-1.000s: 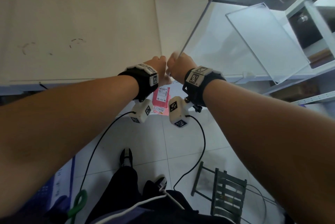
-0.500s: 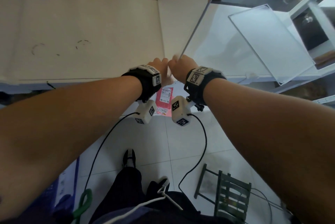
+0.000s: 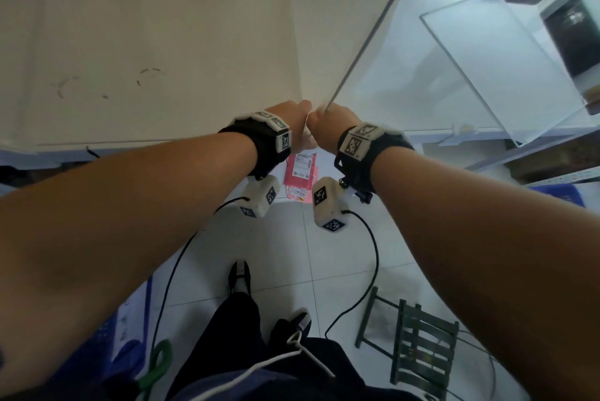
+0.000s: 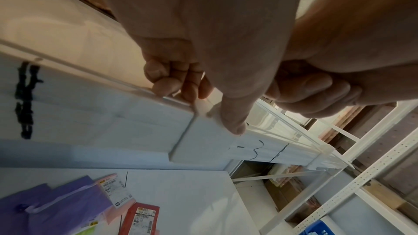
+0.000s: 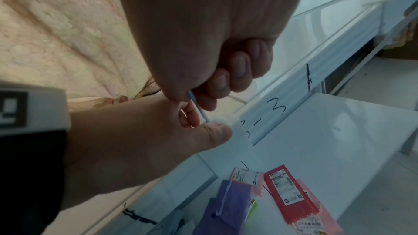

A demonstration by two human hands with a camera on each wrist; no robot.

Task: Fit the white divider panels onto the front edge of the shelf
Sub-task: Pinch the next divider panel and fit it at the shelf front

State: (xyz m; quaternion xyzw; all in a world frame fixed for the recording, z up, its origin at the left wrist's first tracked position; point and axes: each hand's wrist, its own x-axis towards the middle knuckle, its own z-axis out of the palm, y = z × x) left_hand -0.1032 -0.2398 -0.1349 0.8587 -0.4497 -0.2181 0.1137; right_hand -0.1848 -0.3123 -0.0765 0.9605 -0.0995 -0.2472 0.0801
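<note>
Both hands grip the divider panel (image 3: 337, 11); only the wrist views show a white clip (image 4: 204, 107).

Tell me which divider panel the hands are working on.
The upright divider panel at the shelf's middle; both hands meet at its front corner. The other panel leans untouched farther right.

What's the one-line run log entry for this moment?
left hand: pinches small white plastic clip | right hand: grips upright white divider panel | white shelf front edge: seating
</note>
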